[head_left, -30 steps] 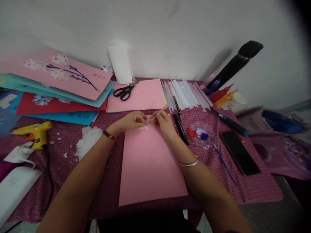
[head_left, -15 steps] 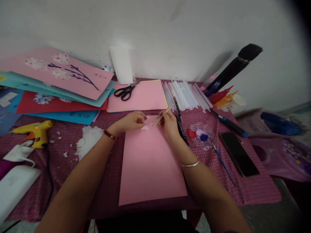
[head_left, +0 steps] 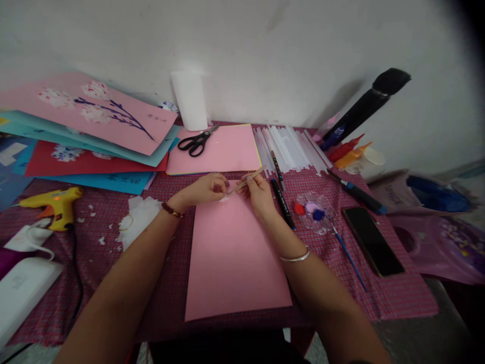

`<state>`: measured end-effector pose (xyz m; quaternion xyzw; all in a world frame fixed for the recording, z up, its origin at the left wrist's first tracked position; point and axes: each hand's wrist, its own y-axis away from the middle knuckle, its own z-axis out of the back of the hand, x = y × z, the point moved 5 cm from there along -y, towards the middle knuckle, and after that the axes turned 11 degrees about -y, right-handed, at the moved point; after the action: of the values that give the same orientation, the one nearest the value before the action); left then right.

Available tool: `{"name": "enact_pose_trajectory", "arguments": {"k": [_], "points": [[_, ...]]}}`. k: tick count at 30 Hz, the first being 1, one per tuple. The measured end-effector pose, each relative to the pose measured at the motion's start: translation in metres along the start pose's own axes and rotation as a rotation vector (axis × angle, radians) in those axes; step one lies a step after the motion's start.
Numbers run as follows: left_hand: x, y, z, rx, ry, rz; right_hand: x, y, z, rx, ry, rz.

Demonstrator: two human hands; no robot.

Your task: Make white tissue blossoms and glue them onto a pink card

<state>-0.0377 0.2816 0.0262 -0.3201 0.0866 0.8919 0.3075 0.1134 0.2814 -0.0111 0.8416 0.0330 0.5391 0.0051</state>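
Note:
A large pink sheet of paper [head_left: 237, 258] lies in front of me on the checked cloth. My right hand [head_left: 259, 194] grips a thin wooden stick [head_left: 256, 172], its lower tip reaching down to a small white scrap [head_left: 224, 198] near the sheet's top. My left hand [head_left: 206, 188] is beside that scrap, thumb and fingertips pinched together. Whether the left fingers hold the scrap or only press by it, I cannot make out. A black marker [head_left: 282, 203] and a slimmer pen [head_left: 278, 171] lie just right of my right hand.
Black scissors [head_left: 197, 143] rest on stacked paper [head_left: 227, 156]. At left are a yellow glue gun [head_left: 60, 206], white tissue pieces [head_left: 138, 220] and flower pictures [head_left: 98, 114]. Clear glue sticks [head_left: 290, 146], a paint palette [head_left: 325, 202], a blue brush [head_left: 350, 258] and a phone [head_left: 373, 241] are at right.
My right hand has moved left with the wooden stick, bringing the tip to the white scrap by my left fingers. The left hand has stayed in place.

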Motion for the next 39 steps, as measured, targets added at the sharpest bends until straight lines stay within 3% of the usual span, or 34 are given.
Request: {"name": "enact_pose_trajectory", "arguments": {"k": [7, 13, 20, 23, 25, 30, 33, 36, 39], "points": [[-0.001, -0.002, 0.0, 0.025, -0.056, -0.033, 0.001, 0.001, -0.003, 0.052, -0.014, 0.003], [0.003, -0.001, 0.001, 0.008, -0.055, -0.007, 0.007, 0.0, 0.006, -0.06, -0.033, 0.063], [0.0, -0.003, -0.002, 0.051, -0.042, -0.017, 0.003, 0.002, 0.0, 0.001, 0.001, 0.014], [-0.002, 0.0, 0.009, 0.036, -0.036, 0.052, 0.004, 0.001, 0.001, -0.016, -0.042, 0.019], [-0.006, 0.008, 0.033, -0.048, -0.056, 0.147, 0.004, 0.001, 0.003, -0.045, -0.108, 0.022], [-0.025, 0.063, 0.117, -0.239, -0.149, 0.324, 0.003, 0.002, 0.012, -0.131, -0.263, 0.013], [-0.026, 0.118, 0.148, -0.313, -0.173, 0.431, 0.002, 0.0, 0.017, -0.144, -0.259, 0.03], [-0.006, 0.176, 0.144, -0.324, -0.207, 0.589, 0.001, -0.001, 0.02, -0.127, -0.294, 0.02], [0.023, 0.214, 0.114, -0.261, -0.208, 0.697, 0.002, 0.001, 0.02, -0.11, -0.307, 0.021]]}}
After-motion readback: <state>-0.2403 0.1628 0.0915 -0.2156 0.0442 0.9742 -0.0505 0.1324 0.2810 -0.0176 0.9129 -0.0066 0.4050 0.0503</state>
